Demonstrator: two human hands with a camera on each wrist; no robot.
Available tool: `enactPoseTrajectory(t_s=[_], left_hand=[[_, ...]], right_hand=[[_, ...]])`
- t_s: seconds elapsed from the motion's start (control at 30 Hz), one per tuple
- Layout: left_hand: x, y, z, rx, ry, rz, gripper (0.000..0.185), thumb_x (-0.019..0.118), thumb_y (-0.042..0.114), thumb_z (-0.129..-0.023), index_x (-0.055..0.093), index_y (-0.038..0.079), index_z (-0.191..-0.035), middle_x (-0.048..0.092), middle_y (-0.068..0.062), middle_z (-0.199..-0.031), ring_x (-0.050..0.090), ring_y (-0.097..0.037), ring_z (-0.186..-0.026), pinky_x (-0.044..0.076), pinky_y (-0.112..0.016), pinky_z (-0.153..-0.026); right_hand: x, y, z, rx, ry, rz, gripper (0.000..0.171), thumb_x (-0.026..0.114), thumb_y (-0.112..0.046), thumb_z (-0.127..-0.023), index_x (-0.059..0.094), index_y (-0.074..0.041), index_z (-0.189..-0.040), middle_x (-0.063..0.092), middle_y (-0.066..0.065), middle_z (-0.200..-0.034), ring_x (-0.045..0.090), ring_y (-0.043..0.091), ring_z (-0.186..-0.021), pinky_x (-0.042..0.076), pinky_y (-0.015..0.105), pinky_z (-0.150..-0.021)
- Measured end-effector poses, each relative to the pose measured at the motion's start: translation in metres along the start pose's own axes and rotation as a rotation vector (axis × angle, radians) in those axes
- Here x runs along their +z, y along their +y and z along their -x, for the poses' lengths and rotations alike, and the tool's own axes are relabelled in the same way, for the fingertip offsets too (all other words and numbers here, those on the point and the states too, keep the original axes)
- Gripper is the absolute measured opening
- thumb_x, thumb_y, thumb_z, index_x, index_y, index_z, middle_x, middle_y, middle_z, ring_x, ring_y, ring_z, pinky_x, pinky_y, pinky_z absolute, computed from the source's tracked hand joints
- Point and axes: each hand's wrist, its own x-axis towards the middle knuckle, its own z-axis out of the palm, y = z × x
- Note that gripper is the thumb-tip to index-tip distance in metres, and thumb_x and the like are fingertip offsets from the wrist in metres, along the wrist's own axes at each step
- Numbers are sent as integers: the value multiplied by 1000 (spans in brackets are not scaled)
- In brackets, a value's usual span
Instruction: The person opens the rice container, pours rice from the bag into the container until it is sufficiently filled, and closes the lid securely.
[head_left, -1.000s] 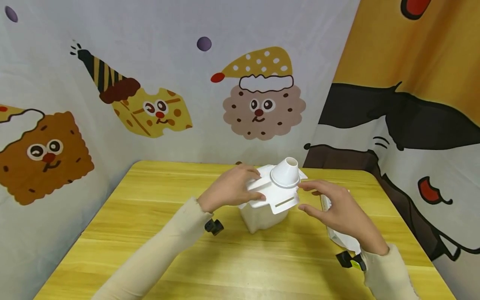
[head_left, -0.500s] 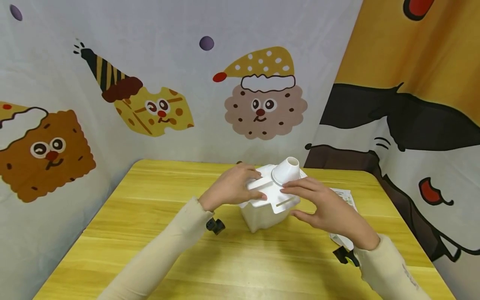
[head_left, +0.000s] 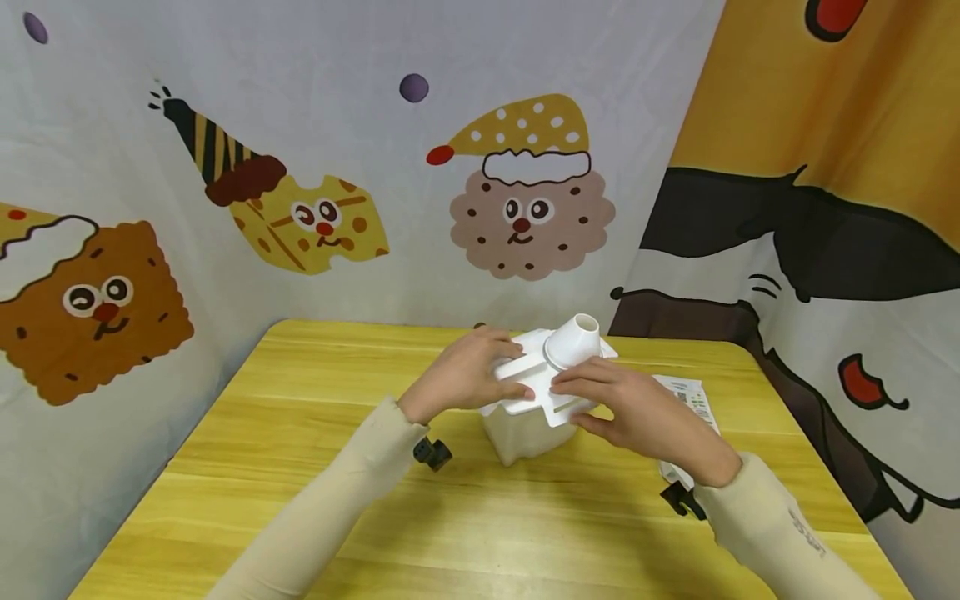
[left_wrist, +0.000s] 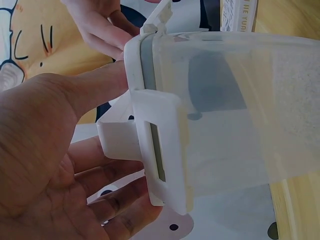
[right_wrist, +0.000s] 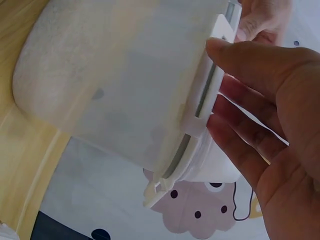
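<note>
A translucent plastic storage container (head_left: 517,442) stands on the table, with pale fine-grained contents visible through its wall in the left wrist view. It has a white lid (head_left: 534,342) topped by a white cone-shaped cap (head_left: 574,342). My left hand (head_left: 465,373) holds the lid's left part, thumb and fingers either side of a raised white piece. My right hand (head_left: 633,404) is at the lid's near right side, thumb on a slotted latch (right_wrist: 193,121) and the other fingers on the lid's top. In the left wrist view another slotted latch (left_wrist: 172,135) shows beside my left fingers.
Partly behind my right forearm lies a white printed packet (head_left: 686,396) on the wooden table (head_left: 315,517). Cartoon-printed cloth (head_left: 337,67) hangs at the back and sides.
My right hand has moved left from beside the container onto the lid and its latch. The left hand keeps its hold. More of the printed packet shows.
</note>
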Motion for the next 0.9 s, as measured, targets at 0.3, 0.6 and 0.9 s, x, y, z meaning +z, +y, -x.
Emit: enactPoseTrajectory(t_s=[0.3,0.6,0.9], left_hand=[[1,-2,0,-8,6,7,55,82,48,-84,73,15,-126,67,-5,-135,60,-25,-121,50,-42,-104],[3,-3,1,-6,21,18,58,82,48,-84,72,14,-130,67,-6,-134,61,-25,-119,51,-42,-101],[4,-4,1,-3,18,25,59,82,49,-85,71,14,-131,66,-5,-136,60,-24,-121,51,-42,-102]], right_hand=[[6,3,-4,-4,30,23,42,91,-19,-77,75,-17,-116,71,-5,-123,66,15,-114,60,36,-90],[14,5,-7,-47,118,32,38,95,-16,-71,76,-17,-104,72,-6,-112,67,12,-100,60,33,-79],[18,6,-12,-45,145,37,33,97,-16,-66,77,-19,-93,71,-11,-101,64,6,-85,58,25,-69]])
